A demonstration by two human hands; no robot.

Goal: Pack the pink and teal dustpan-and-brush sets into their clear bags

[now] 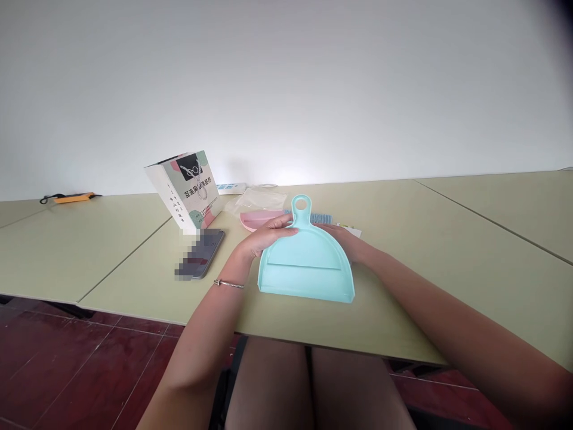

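Note:
A mint-green dustpan (307,254) is tilted up over the table, its ring-shaped handle pointing away from me and its wide lip toward me. My left hand (268,235) grips its upper left edge, thumb on the front and fingers behind. Beside its right edge is my right hand (344,239), partly behind the pan; most of its fingers are hidden, so I cannot tell what they hold. Blue bristles (321,218) of a brush show just past the right hand. A pink dustpan-like piece (255,219) lies behind my left hand.
A printed paper bag (194,191) stands tilted at the left, with a dark phone (203,254) in front of it. Clear plastic wrapping (259,200) and a white-and-blue packet (233,188) lie near the wall. An orange tool-like object (74,197) rests far left. The table's front edge is close to my lap.

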